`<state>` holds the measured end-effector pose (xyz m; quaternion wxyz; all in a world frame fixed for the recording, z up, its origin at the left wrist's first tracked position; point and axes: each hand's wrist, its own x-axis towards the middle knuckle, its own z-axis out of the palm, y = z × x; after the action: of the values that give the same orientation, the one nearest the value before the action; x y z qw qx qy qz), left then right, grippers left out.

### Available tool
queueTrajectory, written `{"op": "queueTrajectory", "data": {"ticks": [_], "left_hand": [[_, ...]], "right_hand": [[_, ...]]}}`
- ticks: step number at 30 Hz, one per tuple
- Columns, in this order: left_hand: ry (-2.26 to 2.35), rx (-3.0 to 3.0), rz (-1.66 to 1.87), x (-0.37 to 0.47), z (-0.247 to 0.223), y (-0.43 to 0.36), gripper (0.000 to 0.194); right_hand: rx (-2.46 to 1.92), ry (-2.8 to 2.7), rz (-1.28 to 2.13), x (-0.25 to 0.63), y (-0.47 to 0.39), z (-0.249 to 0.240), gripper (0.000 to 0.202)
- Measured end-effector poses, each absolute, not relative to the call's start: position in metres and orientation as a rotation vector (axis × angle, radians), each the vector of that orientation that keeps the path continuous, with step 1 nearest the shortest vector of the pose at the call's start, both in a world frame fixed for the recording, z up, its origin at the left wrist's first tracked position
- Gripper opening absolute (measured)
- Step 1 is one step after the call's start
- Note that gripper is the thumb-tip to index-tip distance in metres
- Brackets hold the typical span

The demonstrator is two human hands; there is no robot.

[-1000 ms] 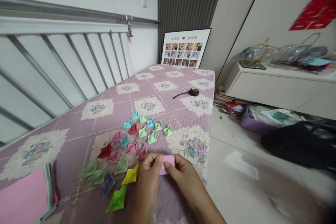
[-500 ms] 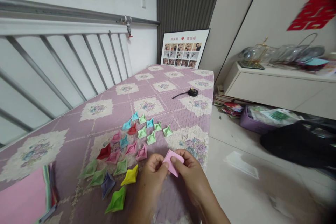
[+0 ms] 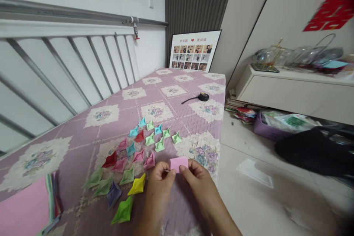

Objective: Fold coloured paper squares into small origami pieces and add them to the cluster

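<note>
A small folded piece of pink paper (image 3: 179, 163) is pinched between both hands above the front of the covered surface. My left hand (image 3: 161, 179) grips its left side, thumb on the near face. On the right side, my right hand (image 3: 197, 177) holds it the same way, fingers behind. Just left of the hands lie several small folded paper boats in rows, among them a yellow one (image 3: 137, 184), a bright green one (image 3: 122, 211), a pink one (image 3: 149, 160) and a red one (image 3: 110, 159).
A stack of coloured paper sheets (image 3: 24, 206), pink on top, lies at the lower left. Farther back on the purple floral cloth (image 3: 182, 114) sits a black tape measure (image 3: 203, 97). A radiator (image 3: 69, 73) runs along the left; a white cabinet (image 3: 301, 90) stands at the right.
The pink paper has turned in my hands, from a tilted diamond-like position to a level rectangle. Both hands keep hold of it. The paper boats have stayed where they were.
</note>
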<state>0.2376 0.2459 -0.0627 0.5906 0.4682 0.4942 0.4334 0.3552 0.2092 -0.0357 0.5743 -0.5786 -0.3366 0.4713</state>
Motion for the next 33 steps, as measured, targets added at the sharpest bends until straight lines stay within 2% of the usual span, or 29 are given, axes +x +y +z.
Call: {"op": "queueTrajectory", "data": {"ticks": [5, 14, 20, 27, 33], "left_hand": [[1.091, 1.087, 0.98, 0.237, -0.06, 0.246, 0.018], [1.088, 1.065, 0.964, 0.239, -0.064, 0.245, 0.018], [1.075, 1.016, 0.966, 0.238, -0.061, 0.245, 0.026], [1.041, 1.155, 0.981, 0.235, -0.06, 0.244, 0.01], [1.071, 1.159, 0.999, 0.233, -0.062, 0.246, 0.011]], "right_hand": [[-1.395, -0.964, 1.079, 0.359, 0.208, -0.032, 0.027], [-1.211, -0.897, 1.196, 0.355, 0.208, -0.03, 0.026], [-1.199, -1.002, 1.211, 0.359, 0.208, -0.025, 0.027], [-1.273, -1.012, 1.168, 0.363, 0.207, -0.025, 0.026], [-1.279, -0.893, 1.223, 0.367, 0.203, -0.037, 0.035]]}}
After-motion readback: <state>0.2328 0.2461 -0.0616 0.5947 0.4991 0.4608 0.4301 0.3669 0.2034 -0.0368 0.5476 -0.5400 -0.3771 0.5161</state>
